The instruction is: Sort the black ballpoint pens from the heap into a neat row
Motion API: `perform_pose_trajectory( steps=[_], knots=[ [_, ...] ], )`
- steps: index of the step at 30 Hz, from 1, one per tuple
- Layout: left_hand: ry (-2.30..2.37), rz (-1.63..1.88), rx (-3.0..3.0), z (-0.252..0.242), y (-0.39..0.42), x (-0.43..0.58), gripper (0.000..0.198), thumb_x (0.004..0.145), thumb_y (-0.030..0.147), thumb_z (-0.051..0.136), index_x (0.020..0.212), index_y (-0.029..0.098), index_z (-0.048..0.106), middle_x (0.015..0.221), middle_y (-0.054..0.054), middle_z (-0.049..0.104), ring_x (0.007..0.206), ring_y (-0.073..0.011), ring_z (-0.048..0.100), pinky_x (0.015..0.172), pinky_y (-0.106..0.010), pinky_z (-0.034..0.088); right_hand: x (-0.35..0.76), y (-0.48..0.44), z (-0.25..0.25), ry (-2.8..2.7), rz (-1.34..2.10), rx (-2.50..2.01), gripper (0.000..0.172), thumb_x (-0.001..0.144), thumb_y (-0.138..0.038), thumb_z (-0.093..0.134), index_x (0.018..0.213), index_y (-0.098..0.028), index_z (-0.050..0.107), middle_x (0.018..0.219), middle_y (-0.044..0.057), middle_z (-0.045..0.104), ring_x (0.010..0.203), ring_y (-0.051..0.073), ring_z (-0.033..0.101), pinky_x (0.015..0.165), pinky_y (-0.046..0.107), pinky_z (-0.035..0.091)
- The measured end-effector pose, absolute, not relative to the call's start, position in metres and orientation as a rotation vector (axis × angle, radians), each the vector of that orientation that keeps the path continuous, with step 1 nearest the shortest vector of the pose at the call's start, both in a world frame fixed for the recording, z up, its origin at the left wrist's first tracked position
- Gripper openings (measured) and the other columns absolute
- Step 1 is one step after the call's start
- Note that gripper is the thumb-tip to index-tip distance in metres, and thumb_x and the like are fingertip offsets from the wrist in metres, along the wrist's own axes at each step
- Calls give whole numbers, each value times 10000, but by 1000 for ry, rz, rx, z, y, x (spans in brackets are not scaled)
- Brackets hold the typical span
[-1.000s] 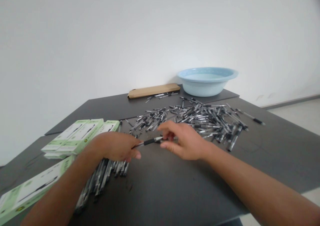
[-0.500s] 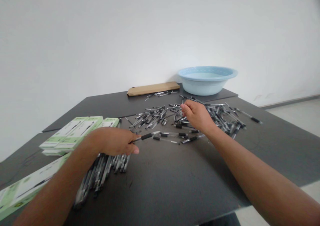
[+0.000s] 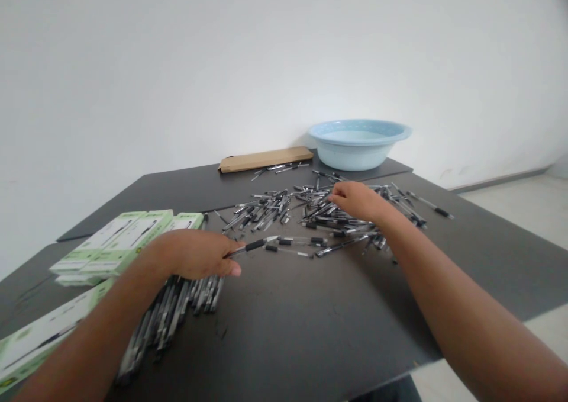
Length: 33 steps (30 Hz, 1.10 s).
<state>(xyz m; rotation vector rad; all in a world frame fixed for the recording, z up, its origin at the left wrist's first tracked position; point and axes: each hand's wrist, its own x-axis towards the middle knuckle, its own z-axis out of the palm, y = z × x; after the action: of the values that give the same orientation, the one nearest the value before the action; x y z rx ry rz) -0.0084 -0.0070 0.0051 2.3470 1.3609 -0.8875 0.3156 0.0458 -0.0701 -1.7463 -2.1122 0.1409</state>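
My left hand (image 3: 195, 254) is closed around a black-and-clear pen (image 3: 251, 246) whose tip sticks out to the right. It rests over a row of pens (image 3: 177, 307) laid side by side on the dark table (image 3: 310, 319). My right hand (image 3: 357, 201) reaches into the loose pile of pens (image 3: 319, 209) in the middle of the table, fingers curled onto the pens. What it grips, if anything, is hidden under the fingers.
Green-and-white pen boxes (image 3: 119, 245) lie at the left, another box (image 3: 35, 337) at the near left edge. A light blue basin (image 3: 359, 144) and a flat brown carton (image 3: 264, 159) sit at the back by the white wall. The floor shows at the right.
My right hand let go of the pen my left hand holds and moved away to the pile, settling lower onto it. My left hand stayed put.
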Motion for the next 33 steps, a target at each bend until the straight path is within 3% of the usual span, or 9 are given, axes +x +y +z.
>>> perform_pose_trajectory(
  steps=[5, 10, 19, 24, 33],
  knots=[
    [1344, -880, 2361, 2, -5, -7, 514, 964, 421, 463, 1378, 134, 566, 1349, -172, 627, 1185, -314, 598, 912, -328, 474, 299, 35, -74, -2310, 323, -1674, 125, 860, -241, 569, 783, -180, 647, 781, 53, 688, 695, 173, 587, 594, 258, 335],
    [1344, -897, 2374, -2, -4, -5, 491, 959, 409, 480, 1365, 154, 585, 1327, -153, 648, 1189, -314, 599, 910, -335, 482, 275, 22, -78, -2562, 447, -1674, 127, 845, -299, 608, 869, -186, 663, 856, 52, 707, 742, 178, 607, 564, 248, 312],
    [1345, -911, 2372, -6, -1, -5, 493, 956, 416, 475, 1373, 174, 576, 1293, -153, 669, 1140, -324, 627, 876, -356, 496, 253, 7, -84, -2695, 316, -1684, 233, 830, -388, 624, 973, -207, 661, 953, 84, 727, 847, 243, 661, 590, 266, 355],
    [1362, -911, 2362, -7, -3, -4, 542, 942, 429, 479, 1414, 168, 542, 1275, -161, 679, 1131, -332, 632, 881, -365, 491, 248, 8, -92, -2715, 168, -1657, 182, 873, -329, 581, 981, -208, 662, 951, 101, 735, 880, 265, 682, 661, 292, 418],
    [1355, -900, 2368, -5, -3, -6, 481, 937, 421, 495, 1361, 214, 588, 1283, -131, 680, 1123, -325, 639, 861, -343, 501, 244, 6, -83, -2562, 224, -1696, 327, 890, -523, 550, 997, -231, 646, 977, 85, 733, 908, 279, 685, 692, 309, 449]
  ],
)
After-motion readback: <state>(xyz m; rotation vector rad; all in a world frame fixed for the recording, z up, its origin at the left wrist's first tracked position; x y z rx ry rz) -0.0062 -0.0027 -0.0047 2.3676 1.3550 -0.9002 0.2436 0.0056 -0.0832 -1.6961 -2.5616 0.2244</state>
